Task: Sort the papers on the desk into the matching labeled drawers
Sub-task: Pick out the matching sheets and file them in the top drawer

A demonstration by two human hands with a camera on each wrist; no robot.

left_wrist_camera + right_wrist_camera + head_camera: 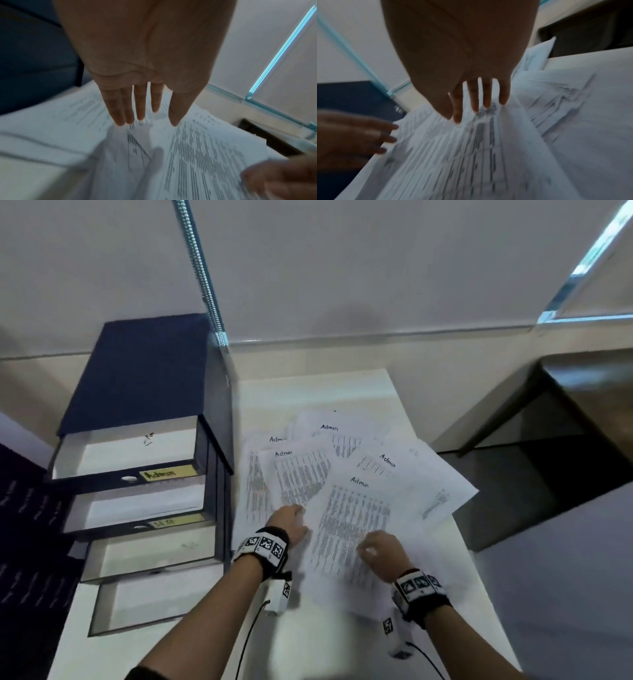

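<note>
A loose spread of printed papers (346,481) headed "Admin" lies on the white desk (342,645). My left hand (291,522) hovers with straight fingers (142,108) over the near left edge of the spread. My right hand (380,553) reaches with straight fingers (476,97) over the nearest sheet (349,529); contact is blurred. Left of the papers stands a dark blue drawer unit (144,392) with several drawers pulled out. The top one carries a yellow "Admin" label (164,473). A second label (178,521) below it is unreadable.
The drawer unit's pulled-out trays step down toward me at the left, the lowest (144,601) near my left forearm. A metal pole (202,275) rises behind the unit. A dark low table (561,419) stands to the right beyond the desk's edge.
</note>
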